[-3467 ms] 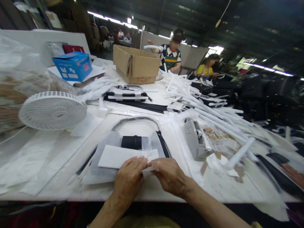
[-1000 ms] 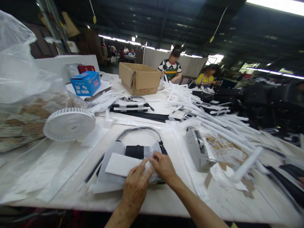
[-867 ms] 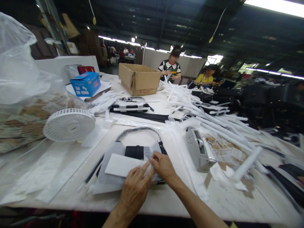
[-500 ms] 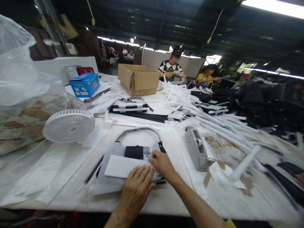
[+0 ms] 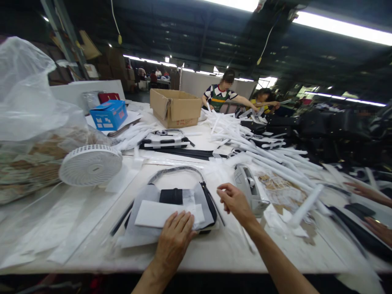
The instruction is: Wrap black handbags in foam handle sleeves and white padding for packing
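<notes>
A black handbag [image 5: 173, 196] wrapped in grey-white tissue lies flat on the white table [image 5: 214, 253] in front of me, its curved handle [image 5: 177, 171] pointing away. A white sheet [image 5: 159, 213] covers its front. My left hand [image 5: 174, 239] lies flat on the lower edge of the wrapping, fingers stretched out. My right hand [image 5: 234, 200] hovers to the right of the bag, fingers loosely curled, close to a grey tape dispenser [image 5: 249, 190]; nothing shows in it.
A white fan [image 5: 90, 164] and a filled plastic sack [image 5: 27, 118] stand at left. A blue box [image 5: 109, 114] and a cardboard box [image 5: 176, 107] sit at the back. Several white-wrapped straps [image 5: 275, 163] cover the right side. Two people work across the table; another person's hands [image 5: 372, 208] show at right.
My right hand has lifted off the wrapped bag and moved right toward the tape dispenser. My left hand stays pressed on the wrapping. The person at the back now reaches to the right.
</notes>
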`<state>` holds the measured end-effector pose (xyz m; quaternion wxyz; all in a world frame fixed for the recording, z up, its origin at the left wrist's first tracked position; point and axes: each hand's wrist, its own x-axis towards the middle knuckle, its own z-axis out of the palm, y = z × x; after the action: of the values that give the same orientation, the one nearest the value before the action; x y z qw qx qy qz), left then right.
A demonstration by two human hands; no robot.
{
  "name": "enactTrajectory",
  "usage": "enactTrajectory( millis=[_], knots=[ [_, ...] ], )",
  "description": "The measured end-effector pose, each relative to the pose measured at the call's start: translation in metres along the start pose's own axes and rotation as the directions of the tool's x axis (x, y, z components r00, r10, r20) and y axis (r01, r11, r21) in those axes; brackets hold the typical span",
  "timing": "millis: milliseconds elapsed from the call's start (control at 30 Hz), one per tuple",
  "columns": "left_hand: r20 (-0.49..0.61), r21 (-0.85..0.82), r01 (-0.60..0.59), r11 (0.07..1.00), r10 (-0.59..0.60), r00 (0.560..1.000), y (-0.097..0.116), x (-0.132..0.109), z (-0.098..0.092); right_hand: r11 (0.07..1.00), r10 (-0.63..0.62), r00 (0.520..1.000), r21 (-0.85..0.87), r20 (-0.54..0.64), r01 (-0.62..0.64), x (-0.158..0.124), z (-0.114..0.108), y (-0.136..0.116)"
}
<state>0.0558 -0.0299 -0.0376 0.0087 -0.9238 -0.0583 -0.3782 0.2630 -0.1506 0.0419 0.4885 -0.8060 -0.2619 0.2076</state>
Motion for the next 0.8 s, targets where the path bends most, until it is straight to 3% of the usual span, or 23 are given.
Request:
enactTrajectory(
  millis=[67, 133, 200, 267, 367, 500, 667, 800],
  knots=[
    [-0.002, 0.018, -0.014, 1.0, 0.014, 1.0, -0.002, -0.002, 0.002, 1.0, -0.004, 0.978, 0.001, -0.21, 0.004, -0.007, -0.047, 0.009],
    [-0.018, 0.052, -0.057, 0.997, 0.058, 0.998, -0.004, -0.003, 0.005, 0.996, -0.022, 0.925, -0.085, -0.38, -0.011, -0.009, -0.091, 0.022],
    [-0.046, 0.09, -0.117, 0.989, 0.121, 0.992, -0.008, -0.003, 0.007, 0.986, -0.031, 0.892, -0.161, -0.451, -0.047, -0.008, -0.126, 0.037],
    [-0.072, 0.114, -0.168, 0.979, 0.177, 0.982, -0.013, -0.002, 0.01, 0.979, 0.004, 0.894, -0.181, -0.448, -0.095, -0.003, -0.146, 0.053],
    [-0.111, 0.127, -0.227, 0.966, 0.241, 0.964, -0.019, -0.001, 0.014, 0.977, 0.115, 0.92, -0.125, -0.375, -0.173, 0.01, -0.153, 0.075],
    [-0.133, 0.135, -0.261, 0.956, 0.279, 0.951, -0.024, -0.003, 0.017, 0.97, 0.222, 0.938, -0.033, -0.266, -0.239, 0.026, -0.144, 0.091],
    [-0.081, 0.14, -0.255, 0.957, 0.268, 0.96, -0.027, -0.007, 0.02, 0.972, 0.235, 0.947, 0.057, -0.216, -0.229, 0.04, -0.136, 0.088],
    [-0.067, 0.128, -0.265, 0.956, 0.274, 0.959, -0.027, -0.006, 0.018, 0.973, 0.214, 0.939, 0.138, -0.27, -0.183, 0.04, -0.138, 0.081]
  ],
)
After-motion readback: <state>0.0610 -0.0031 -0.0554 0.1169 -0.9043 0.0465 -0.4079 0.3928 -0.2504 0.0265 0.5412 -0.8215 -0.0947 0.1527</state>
